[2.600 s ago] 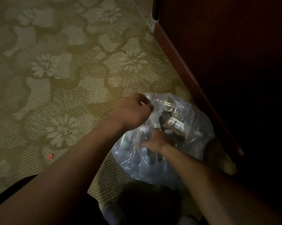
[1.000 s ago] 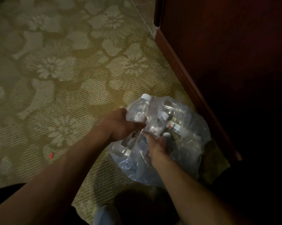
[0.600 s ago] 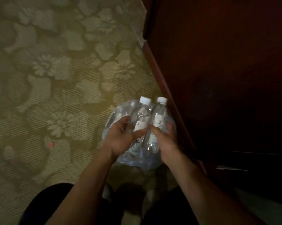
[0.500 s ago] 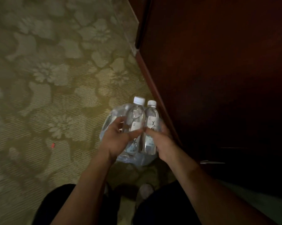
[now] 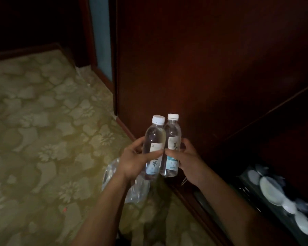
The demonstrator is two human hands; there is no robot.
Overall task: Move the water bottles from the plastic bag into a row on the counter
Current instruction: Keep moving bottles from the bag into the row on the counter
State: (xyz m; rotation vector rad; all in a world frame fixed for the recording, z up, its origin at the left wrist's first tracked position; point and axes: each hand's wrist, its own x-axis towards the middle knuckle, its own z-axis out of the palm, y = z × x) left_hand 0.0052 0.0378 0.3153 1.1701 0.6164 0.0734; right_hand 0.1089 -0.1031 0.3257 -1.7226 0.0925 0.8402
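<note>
Bottles, two of them, are held upright side by side, touching each other, in front of the dark wood cabinet. Left hand grips the left bottle: thumb across the front at the label, fingers curled round the far left side. Grip sits at mid-body, so the white cap and clear shoulder stand above the hand and the base shows below the thumb. Right hand grips the right bottle the same way, thumb across the front low on the label, fingers wrapped behind on the right. Cap and upper half are clear of the hand; base sticks out below. The two thumb tips nearly meet where the bottles touch. Left bottle tilts a little toward the right one, its cap slightly lower.

Bag, clear plastic, lies on the carpet below and behind the left wrist, against the cabinet's base; partly hidden by the forearm. Its contents are too blurred to tell. Both bottles are well above the bag, out of it.

At the lower right a dark surface carries blurred white items, cannot tell what they are. Carpet has a pale floral pattern, with a small red speck on it at lower left.
</note>
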